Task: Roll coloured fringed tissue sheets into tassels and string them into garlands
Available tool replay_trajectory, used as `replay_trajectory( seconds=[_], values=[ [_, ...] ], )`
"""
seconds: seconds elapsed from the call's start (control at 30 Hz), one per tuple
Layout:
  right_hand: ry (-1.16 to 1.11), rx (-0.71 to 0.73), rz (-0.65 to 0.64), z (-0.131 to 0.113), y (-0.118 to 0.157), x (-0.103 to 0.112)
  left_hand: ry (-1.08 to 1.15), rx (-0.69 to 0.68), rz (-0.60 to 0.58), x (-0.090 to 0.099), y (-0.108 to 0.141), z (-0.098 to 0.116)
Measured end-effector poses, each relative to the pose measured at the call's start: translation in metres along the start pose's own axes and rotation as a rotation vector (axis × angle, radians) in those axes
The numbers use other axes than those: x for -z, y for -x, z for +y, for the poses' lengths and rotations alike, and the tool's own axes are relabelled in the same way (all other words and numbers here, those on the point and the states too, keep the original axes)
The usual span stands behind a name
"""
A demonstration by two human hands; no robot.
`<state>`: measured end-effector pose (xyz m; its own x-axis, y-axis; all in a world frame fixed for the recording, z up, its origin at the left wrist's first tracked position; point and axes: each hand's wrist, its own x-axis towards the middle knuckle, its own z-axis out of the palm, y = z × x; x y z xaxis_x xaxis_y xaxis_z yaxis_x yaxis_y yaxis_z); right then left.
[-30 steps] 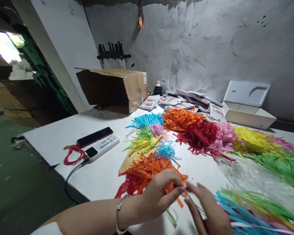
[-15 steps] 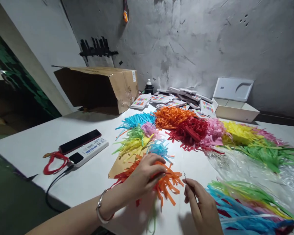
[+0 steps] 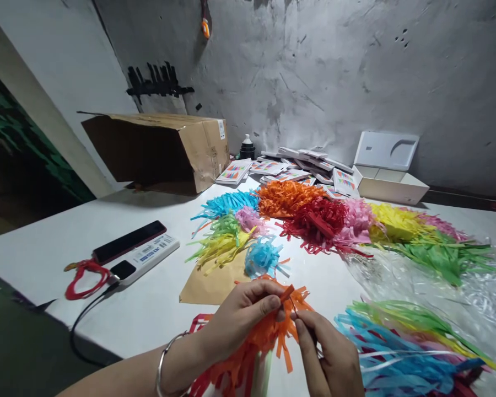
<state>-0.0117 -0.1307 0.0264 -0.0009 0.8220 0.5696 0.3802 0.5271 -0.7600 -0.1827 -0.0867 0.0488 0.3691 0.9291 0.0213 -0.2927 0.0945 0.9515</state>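
Observation:
My left hand (image 3: 248, 311), a silver bangle at its wrist, is closed on an orange tissue-paper tassel (image 3: 287, 331) near the front of the table. Its thumb and fingers pinch a rolled orange part at the top. My right hand (image 3: 326, 350) pinches a thin dark wire (image 3: 294, 306), which touches the tassel's rolled part. Red and pale green strips hang below the left hand. Just behind the hands lies a light-blue tassel (image 3: 262, 256) beside brown paper (image 3: 202, 284).
Colourful tassels (image 3: 289, 198) form an arc behind. Left are a phone (image 3: 130, 241) and a white device (image 3: 149, 258) with a cable. At the back stand a cardboard box (image 3: 204, 154), flat packs (image 3: 289, 175) and a white box (image 3: 391, 184). Blue strips (image 3: 405, 358) and clear plastic (image 3: 421, 273) lie right.
My left hand has gone from resting over the orange tassel to pinching its top and lifting it. My right hand has moved left, bringing the wire to the tassel.

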Motion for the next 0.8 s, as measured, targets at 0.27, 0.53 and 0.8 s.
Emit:
replay_trajectory(
  seconds=[0.27, 0.53, 0.8],
  values=[
    [-0.015, -0.005, -0.013, -0.0003, 0.0026, -0.0013, 0.037, 0.034, -0.007, 0.0007, -0.0003, -0.0005],
    [-0.005, -0.001, 0.003, -0.0009, 0.0043, -0.0018, 0.043, 0.038, -0.014, 0.0001, -0.0001, -0.0009],
    [-0.005, 0.011, -0.002, 0.0005, 0.0053, -0.0018, 0.033, 0.053, 0.008, 0.0007, -0.0005, -0.0036]
  ],
)
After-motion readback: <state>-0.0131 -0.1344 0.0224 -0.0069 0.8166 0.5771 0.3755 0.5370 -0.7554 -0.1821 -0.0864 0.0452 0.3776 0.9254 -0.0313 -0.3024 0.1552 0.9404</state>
